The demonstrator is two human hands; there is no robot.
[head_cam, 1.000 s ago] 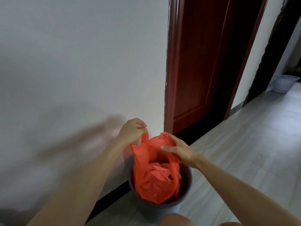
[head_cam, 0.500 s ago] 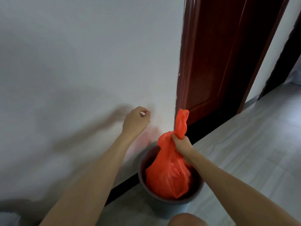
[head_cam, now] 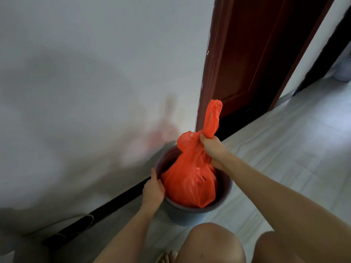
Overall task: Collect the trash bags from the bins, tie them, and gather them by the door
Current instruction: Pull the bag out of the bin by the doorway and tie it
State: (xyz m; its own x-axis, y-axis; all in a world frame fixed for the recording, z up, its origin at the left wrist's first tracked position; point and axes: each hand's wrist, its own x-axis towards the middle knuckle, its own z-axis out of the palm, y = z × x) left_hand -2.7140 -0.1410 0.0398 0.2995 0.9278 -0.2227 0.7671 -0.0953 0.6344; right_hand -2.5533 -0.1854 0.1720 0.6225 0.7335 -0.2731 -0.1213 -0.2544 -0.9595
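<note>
An orange-red trash bag [head_cam: 190,185] sits bulging in a round grey bin [head_cam: 191,213] on the floor by the white wall. My right hand [head_cam: 212,149] grips the bag's gathered neck, and the bag's handles stick up above my fist. The bag's lower part is still inside the bin. My left hand [head_cam: 152,190] holds the bin's left rim, thumb outside, fingers hooked over the edge next to the bag.
A dark red wooden door [head_cam: 254,54] in its frame stands just right of the bin. A black skirting strip [head_cam: 106,207] runs along the wall's foot. Pale tiled floor [head_cam: 284,149] stretches to the right. My bare knees [head_cam: 210,243] are low in front.
My left hand came down from mid-air by the wall and took the bin's rim. My right hand keeps the bag's neck bunched, now lifted a little higher.
</note>
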